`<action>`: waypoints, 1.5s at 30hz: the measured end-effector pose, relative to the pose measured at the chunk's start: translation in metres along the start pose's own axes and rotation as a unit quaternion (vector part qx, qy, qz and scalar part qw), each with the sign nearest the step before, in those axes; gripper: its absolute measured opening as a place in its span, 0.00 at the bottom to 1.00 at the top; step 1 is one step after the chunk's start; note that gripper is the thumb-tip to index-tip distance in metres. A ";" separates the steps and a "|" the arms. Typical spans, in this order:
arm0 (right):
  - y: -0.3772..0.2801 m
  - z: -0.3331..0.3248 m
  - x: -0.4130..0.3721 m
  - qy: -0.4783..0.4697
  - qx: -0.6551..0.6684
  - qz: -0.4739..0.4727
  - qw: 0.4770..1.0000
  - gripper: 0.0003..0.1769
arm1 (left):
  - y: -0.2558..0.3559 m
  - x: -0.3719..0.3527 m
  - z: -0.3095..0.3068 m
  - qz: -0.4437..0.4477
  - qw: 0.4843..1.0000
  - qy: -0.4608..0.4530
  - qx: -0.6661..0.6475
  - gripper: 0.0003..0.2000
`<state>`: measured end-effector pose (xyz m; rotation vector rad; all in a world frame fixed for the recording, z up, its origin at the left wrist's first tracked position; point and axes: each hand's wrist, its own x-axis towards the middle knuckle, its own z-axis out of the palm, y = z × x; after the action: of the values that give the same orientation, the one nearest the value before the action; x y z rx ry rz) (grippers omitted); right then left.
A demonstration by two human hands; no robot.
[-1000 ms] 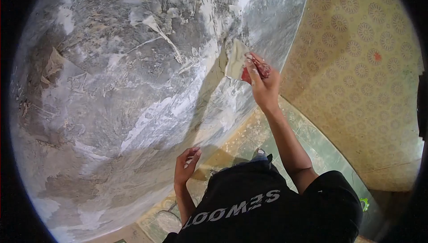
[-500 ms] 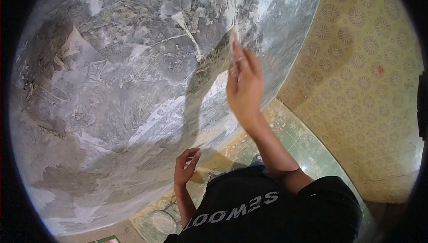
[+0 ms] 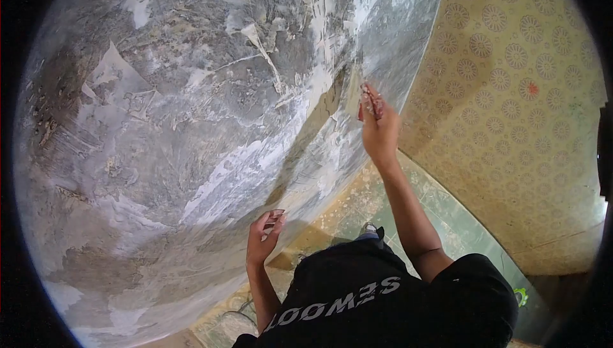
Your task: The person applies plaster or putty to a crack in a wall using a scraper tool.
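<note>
My right hand is raised against a grey, patchy wall and grips a putty knife with a red handle; its blade edge lies against the wall near the corner. White filler streaks run over the wall around the blade. My left hand hangs lower, close to the wall's bottom edge, with fingers loosely curled around a small object that I cannot make out. My black shirt with white lettering fills the lower middle.
A second wall with yellow patterned wallpaper meets the grey wall on the right. Below lies a speckled green and cream tiled floor. One shoe tip shows by the wall's base.
My right hand swung left across the wall with the blade, then came back right toward the corner. The left hand barely moved.
</note>
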<state>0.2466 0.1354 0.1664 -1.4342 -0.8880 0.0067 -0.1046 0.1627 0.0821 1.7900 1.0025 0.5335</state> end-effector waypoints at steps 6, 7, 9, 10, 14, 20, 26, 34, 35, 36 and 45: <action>-0.016 0.044 -0.020 0.055 -0.086 -0.109 0.989 0.22 | -0.020 -0.011 0.005 0.010 1.000 0.000 -0.025 0.14; -0.019 0.042 -0.026 0.032 -0.102 -0.095 0.990 0.21 | -0.020 -0.012 0.007 0.001 0.999 -0.007 -0.034 0.14; -0.015 0.032 -0.036 -0.012 -0.021 -0.037 0.999 0.21 | -0.025 -0.010 0.012 -0.007 0.998 -0.013 -0.061 0.14; -0.012 0.028 -0.040 -0.054 0.066 0.021 0.996 0.21 | -0.026 -0.010 0.013 -0.015 0.996 -0.017 -0.085 0.14; 0.036 0.004 -0.037 -0.063 0.231 0.102 0.965 0.18 | -0.003 -0.002 0.012 -0.027 0.999 -0.047 0.000 0.14; 0.065 0.001 -0.012 0.008 0.185 0.072 0.980 0.17 | -0.004 0.003 0.004 -0.008 0.999 -0.018 0.031 0.14; 0.026 0.046 -0.060 0.016 0.027 -0.068 0.997 0.22 | -0.028 -0.015 0.006 -0.035 0.999 0.004 0.003 0.15; 0.093 0.010 -0.053 0.010 0.092 0.054 0.994 0.17 | 0.000 -0.016 0.008 -0.050 0.997 -0.035 0.045 0.15; 0.094 0.012 -0.048 0.010 0.092 0.054 0.994 0.17 | -0.001 -0.015 0.008 -0.050 0.997 -0.035 0.045 0.15; 0.091 0.017 -0.043 0.040 0.089 0.032 0.995 0.18 | -0.002 -0.013 0.005 -0.041 0.998 -0.020 0.037 0.14; 0.065 0.040 -0.111 -0.129 0.088 0.037 0.987 0.20 | 0.006 -0.007 0.015 0.043 0.996 0.019 0.073 0.12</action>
<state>0.1811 0.1259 0.0496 -1.3167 -1.0179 0.3255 -0.0950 0.1476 0.0815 1.9659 1.0159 0.5626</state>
